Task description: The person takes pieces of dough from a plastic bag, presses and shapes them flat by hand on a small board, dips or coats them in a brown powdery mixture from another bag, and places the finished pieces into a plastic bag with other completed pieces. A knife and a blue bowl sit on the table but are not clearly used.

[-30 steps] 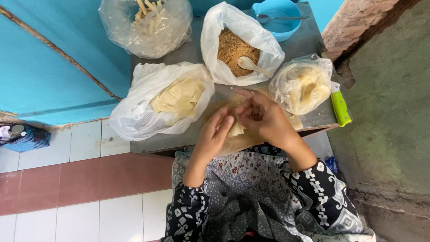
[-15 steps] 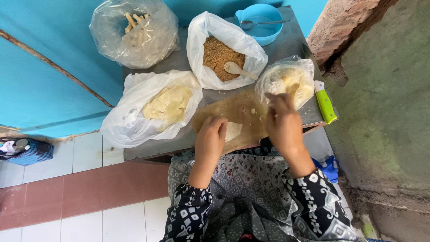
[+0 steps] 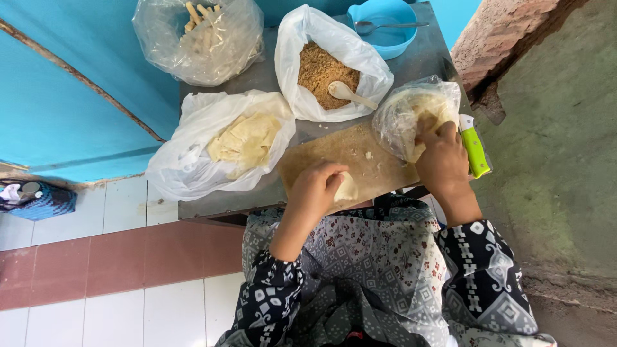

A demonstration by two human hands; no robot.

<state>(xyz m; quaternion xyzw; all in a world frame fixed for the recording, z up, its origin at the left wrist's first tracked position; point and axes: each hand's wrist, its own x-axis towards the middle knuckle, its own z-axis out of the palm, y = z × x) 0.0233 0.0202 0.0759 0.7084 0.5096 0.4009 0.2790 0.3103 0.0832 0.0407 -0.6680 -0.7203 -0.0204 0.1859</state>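
Cutting board [image 3: 334, 157] on table [image 3: 424, 61], dough bag [image 3: 411, 112] right, crumb bag [image 3: 324, 67] behind, bowl [image 3: 385, 26] beyond

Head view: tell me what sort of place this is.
Probably a home or small food-making spot, set up informally. A small grey table against a blue wall holds plastic bags of dough sheets and brown crumbs, beside a wooden cutting board over a tiled floor.

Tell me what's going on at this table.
A person sits at a small grey table. Their left hand holds a pale dough piece on the wooden board. Their right hand reaches into a clear bag of dough. A bag of brown crumbs with a spoon sits behind.
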